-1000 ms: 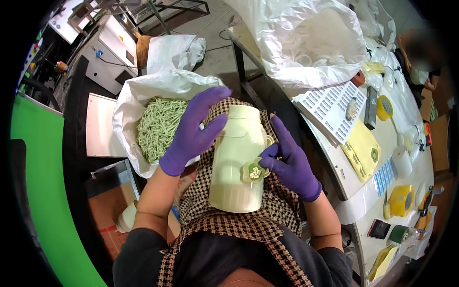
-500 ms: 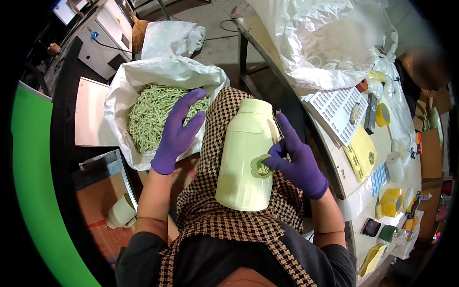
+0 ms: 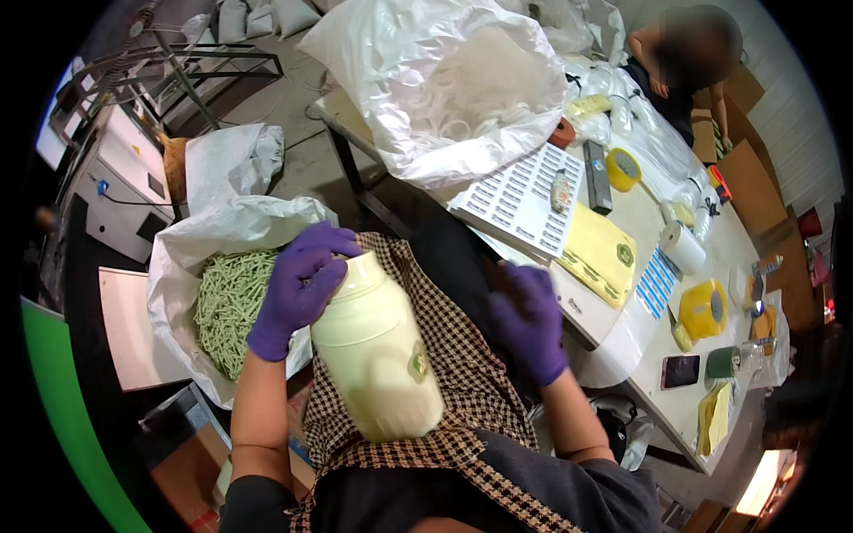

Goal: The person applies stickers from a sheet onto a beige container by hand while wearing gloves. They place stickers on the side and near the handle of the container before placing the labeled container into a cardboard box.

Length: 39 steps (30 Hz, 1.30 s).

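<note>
Left hand (image 3: 304,289), purple-gloved, clasps the glossy, round-shouldered flask (image 3: 375,360) by its neck (image 3: 359,275) (right hand (image 3: 530,322) blurred, loosely spread).

Left hand (image 3: 300,289) on cream jug (image 3: 373,355), right hand (image 3: 530,322) apart

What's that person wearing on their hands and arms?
The left hand and right hand both wear plain purple gloves that end around the wrists. The forearms are bare below short, dark grey sleeves. The right glove looks blurry, so its details are hard to see.
</note>
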### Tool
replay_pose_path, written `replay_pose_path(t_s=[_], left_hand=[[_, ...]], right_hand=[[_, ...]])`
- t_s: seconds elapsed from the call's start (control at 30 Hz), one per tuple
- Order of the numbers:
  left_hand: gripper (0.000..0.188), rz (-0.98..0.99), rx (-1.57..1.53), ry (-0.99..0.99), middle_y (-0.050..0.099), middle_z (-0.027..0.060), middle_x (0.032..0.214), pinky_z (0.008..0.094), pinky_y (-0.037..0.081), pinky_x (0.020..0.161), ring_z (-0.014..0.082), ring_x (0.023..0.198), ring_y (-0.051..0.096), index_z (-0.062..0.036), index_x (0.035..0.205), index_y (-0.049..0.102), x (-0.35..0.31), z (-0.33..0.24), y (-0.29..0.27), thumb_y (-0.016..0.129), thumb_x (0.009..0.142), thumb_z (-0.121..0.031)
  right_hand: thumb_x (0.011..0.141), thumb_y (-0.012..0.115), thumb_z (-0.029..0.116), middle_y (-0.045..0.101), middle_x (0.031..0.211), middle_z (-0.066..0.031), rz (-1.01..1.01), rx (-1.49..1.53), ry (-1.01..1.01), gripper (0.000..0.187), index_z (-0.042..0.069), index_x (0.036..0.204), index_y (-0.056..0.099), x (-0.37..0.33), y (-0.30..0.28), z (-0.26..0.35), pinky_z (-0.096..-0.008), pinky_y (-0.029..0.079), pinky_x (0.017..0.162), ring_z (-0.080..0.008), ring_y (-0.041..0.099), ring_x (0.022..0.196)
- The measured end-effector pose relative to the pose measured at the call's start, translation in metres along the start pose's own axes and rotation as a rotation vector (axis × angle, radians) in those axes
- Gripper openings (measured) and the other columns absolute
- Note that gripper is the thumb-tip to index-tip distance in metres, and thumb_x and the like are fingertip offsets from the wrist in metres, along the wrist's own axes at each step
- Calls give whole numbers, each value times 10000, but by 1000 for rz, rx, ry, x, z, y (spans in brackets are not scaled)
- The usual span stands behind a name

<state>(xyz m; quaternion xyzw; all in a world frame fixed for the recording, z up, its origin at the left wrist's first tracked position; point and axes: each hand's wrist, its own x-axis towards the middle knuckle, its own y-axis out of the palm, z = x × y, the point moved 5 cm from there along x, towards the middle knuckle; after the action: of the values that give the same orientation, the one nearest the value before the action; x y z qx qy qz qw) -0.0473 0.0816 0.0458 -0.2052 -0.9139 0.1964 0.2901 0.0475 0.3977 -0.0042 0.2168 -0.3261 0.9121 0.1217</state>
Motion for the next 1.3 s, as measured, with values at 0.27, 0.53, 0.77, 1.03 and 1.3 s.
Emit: replay_pose_path(t_s=[0.27,0.53,0.77,1.03,1.3], left_hand=[[235,268,286,-534,699,125,959,433,484,904,333,953,644,-34,920,687,27,90,87,712,907,-267],[501,264,418,302,611,156,1301,455,433,1070,337,1239,559,-89,1338,581,89,-9,106,634,840,-80],[659,629,345,280,692,161,1101,441,481,976,370,1040,634,-102,1490,490,149,22,206,641,849,-73],[697,712,462,273,632,144,1244,428,439,1049,349,1094,595,-130,1551,412,149,46,234,603,882,-92],[698,742,467,229,634,121,1299,425,435,1066,362,1116,589,-154,1547,428,150,44,237,588,872,-75]], right_hand=[[887,739,370,657,1087,-206,-134,-381,71,490,60,1255,646,128,-52,-136,-491,535,816,-369,668,954],[848,683,192,649,1059,-275,271,-683,109,280,21,1070,676,167,-38,-197,-484,560,849,-429,668,977],[879,743,171,653,976,-113,208,-285,-124,290,118,1164,738,85,-60,-81,-370,541,732,-265,670,828],[842,775,205,661,886,-23,223,-357,-151,154,172,989,803,56,-61,-102,-329,540,654,-197,658,766],[818,775,211,661,895,-2,147,-504,-244,189,223,1006,787,54,-51,-106,-344,539,622,-199,655,757]])
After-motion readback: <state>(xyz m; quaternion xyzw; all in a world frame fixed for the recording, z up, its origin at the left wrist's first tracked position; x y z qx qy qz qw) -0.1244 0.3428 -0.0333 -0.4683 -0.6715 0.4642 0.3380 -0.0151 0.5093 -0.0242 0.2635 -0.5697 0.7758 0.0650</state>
